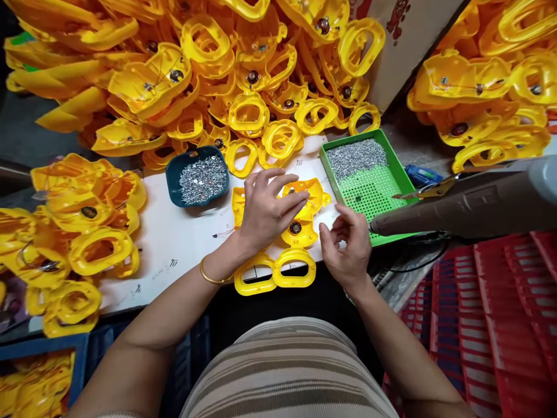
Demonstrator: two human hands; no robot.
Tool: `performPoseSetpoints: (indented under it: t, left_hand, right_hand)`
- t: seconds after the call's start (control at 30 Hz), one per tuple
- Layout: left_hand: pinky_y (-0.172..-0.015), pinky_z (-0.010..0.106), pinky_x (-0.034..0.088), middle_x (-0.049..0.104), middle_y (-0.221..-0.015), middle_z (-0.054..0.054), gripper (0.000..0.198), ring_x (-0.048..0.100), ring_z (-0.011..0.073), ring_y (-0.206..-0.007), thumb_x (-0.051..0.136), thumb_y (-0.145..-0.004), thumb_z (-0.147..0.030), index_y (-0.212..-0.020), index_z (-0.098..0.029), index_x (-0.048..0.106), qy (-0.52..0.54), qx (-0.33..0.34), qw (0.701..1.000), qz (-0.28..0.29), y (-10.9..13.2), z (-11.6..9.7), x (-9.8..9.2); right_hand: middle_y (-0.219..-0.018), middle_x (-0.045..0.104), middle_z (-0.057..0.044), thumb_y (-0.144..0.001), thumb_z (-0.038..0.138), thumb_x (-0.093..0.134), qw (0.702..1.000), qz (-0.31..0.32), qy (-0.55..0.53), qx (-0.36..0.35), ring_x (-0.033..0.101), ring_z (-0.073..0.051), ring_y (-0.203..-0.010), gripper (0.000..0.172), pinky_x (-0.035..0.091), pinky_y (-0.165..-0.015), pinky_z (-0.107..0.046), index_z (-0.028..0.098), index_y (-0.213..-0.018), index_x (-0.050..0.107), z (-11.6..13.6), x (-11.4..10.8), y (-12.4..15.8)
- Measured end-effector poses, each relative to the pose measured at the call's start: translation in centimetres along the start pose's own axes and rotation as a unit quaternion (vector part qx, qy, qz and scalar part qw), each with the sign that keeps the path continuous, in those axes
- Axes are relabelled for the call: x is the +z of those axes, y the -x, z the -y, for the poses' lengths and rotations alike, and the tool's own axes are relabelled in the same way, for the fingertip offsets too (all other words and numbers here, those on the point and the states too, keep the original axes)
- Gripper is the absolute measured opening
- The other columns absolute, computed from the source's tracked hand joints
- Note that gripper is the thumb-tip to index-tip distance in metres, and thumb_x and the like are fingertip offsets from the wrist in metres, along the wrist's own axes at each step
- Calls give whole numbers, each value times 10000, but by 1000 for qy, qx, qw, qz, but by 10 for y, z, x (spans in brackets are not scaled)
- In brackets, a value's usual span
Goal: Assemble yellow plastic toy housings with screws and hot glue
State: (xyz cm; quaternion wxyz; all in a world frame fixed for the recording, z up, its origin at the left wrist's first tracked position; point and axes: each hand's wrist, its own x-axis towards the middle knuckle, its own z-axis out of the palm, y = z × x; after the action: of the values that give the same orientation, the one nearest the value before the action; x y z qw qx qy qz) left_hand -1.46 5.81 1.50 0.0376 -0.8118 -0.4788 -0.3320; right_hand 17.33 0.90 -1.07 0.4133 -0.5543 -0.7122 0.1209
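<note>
Yellow plastic shell (315, 194), lying on the white worktop (174, 244) under the spread left hand (265, 209) (right hand (346, 247) fingertips pinched, contents indiscernible), appears light, rigid and slick; grip is best at its looped handle (296, 268).

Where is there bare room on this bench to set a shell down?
Best patch: the white board in front of the teal dish, between the left shell pile and the left hand. The green tray's near half is also bare of screws. Crowded: the back pile of shells, and around the right hand beside the grey tool.
</note>
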Motion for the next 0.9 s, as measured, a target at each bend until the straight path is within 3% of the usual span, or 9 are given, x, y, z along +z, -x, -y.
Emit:
performPoseSetpoints:
  t: [0.07, 0.17, 0.23, 0.33, 0.47, 0.6, 0.67, 0.77, 0.9]
  left_hand:
    - [-949, 442, 389, 692, -1168, 22, 145, 521, 245, -1164, 611, -933, -354, -957, -327, 752, 7, 15, 1000, 0, 12, 2, -5]
    - [-963, 438, 391, 677, -1204, 26, 138, 507, 247, -1187, 622, -924, -365, -961, -329, 750, -3, 25, 999, 20, 21, 6, -6]
    - [-975, 438, 382, 667, -1228, 31, 152, 496, 249, -1205, 605, -934, -360, -959, -313, 747, -24, 22, 999, 29, 23, 8, -6]
    - [-1010, 438, 355, 652, -1259, 21, 184, 473, 247, -1247, 557, -958, -327, -946, -293, 738, -47, 28, 998, 44, 22, 10, -4]
    - [-1062, 467, 300, 631, -1302, 15, 209, 455, 258, -1297, 515, -978, -313, -948, -284, 720, -26, 35, 995, 88, 19, 9, -5]
    - [-1115, 546, 217, 581, -1387, 61, 268, 403, 302, -1366, 554, -955, -380, -1191, -301, 653, 16, 30, 989, 146, 18, -4, -10]
    - [-1145, 588, 149, 658, -1275, 65, 300, 453, 285, -1328, 515, -976, -377, -1242, -291, 625, 43, 43, 984, 165, 19, -11, -13]
    - [-1159, 601, 132, 740, -929, 13, 280, 589, 214, -1096, 427, -1018, -342, -1087, -289, 693, 79, 63, 978, 181, 19, -13, -16]
    - [-1127, 585, 223, 712, -849, 11, 273, 571, 195, -977, 467, -1003, -374, -980, -273, 720, 93, 82, 970, 211, 13, -4, -22]
  right_hand:
    - [-921, 624, -72, -928, 315, 563, 999, 6, 46, -16, 554, -160, -678, 594, 473, -561, -289, 231, -1479, 358, 7, -5, -10]
    - [-850, 624, -45, -921, 250, 558, 995, 66, 64, -43, 580, -148, -705, 420, 483, -605, -270, 233, -1340, 544, 14, -9, -20]
    - [-858, 619, -33, -902, 208, 563, 994, 108, -2, -34, 579, -120, -683, 361, 502, -605, -247, 214, -1261, 602, 16, -11, -19]
    - [-1001, 623, -47, -863, 224, 623, 979, 150, -134, 45, 587, -82, -639, 481, 473, -465, -193, 219, -1336, 537, 19, -13, -11]
    - [-968, 674, -49, -871, 284, 649, 970, 102, -179, 129, 653, -95, -654, 282, 525, -495, -191, 224, -1146, 669, 26, -16, 0]
    - [-760, 708, -23, -868, 301, 652, 952, 85, -219, 195, 671, -109, -601, 157, 578, -558, -217, 192, -939, 739, 27, -15, -2]
    - [-686, 701, -3, -839, 322, 686, 921, 96, -286, 247, 676, -116, -580, 186, 586, -550, -222, 178, -946, 735, 25, -13, -4]
    - [-672, 702, -1, -821, 349, 709, 898, 111, -323, 276, 684, -131, -582, 232, 588, -536, -238, 165, -960, 731, 19, -12, -4]
    - [-810, 725, -34, -870, 326, 657, 953, 119, -211, 181, 696, -143, -709, 188, 584, -633, -269, 190, -962, 749, 11, -14, -1]
